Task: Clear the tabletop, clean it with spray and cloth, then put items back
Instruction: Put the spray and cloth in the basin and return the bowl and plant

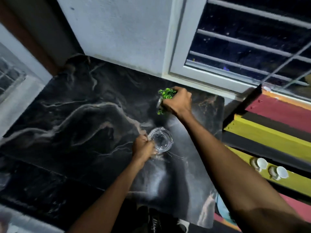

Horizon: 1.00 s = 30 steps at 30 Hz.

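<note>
A black marble-patterned tabletop fills the middle of the head view. My left hand grips the side of a clear glass that stands near the table's centre right. Farther back, near the right rear corner, my right hand holds a small potted plant with green leaves; its pale pot is mostly hidden under my fingers. No spray bottle or cloth is in view.
A white wall and a barred window run along the table's far edge. A striped yellow, red and black cabinet with two white knobs stands to the right. A white door frame is at the left.
</note>
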Tool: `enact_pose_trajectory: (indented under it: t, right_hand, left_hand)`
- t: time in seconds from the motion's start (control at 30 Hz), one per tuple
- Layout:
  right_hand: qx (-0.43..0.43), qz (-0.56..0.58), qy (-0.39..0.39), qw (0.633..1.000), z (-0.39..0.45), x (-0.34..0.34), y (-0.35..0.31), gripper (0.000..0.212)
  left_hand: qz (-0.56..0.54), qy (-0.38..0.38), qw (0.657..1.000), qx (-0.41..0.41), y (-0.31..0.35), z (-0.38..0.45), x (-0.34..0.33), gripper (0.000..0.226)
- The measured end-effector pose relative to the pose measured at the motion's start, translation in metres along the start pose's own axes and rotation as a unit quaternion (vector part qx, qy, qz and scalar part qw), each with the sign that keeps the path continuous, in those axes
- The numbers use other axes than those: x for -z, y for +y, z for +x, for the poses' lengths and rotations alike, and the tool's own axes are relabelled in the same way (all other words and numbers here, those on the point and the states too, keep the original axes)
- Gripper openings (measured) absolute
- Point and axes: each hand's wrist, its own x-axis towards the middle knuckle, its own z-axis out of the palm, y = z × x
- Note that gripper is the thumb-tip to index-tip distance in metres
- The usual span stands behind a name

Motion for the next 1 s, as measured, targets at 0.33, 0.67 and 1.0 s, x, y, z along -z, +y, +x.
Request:
enact_pose_trajectory:
  t: [0.33, 0.67, 1.0]
  right_hand:
    - [-0.036, -0.049, -0.017, 0.998, 0.075, -0.103, -0.041, 0.045]
    - [-0.051, -0.124, -0.051, 0.99, 0.108, -0.143, -0.059, 0.058]
    - [-0.093, -0.113, 0.019, 0.989, 0.046, -0.075, 0.035, 0.052]
  left_hand:
    - [-0.045, 0.005, 0.999, 0.02, -0.017, 0.045, 0.031, 0.03]
    - [-0.039, 0.014, 0.999, 0.006, -0.012, 0.086, 0.041, 0.023]
    - [-0.055, -0.015, 0.998, -0.01, 0.026, 0.099, 0.011, 0.026]
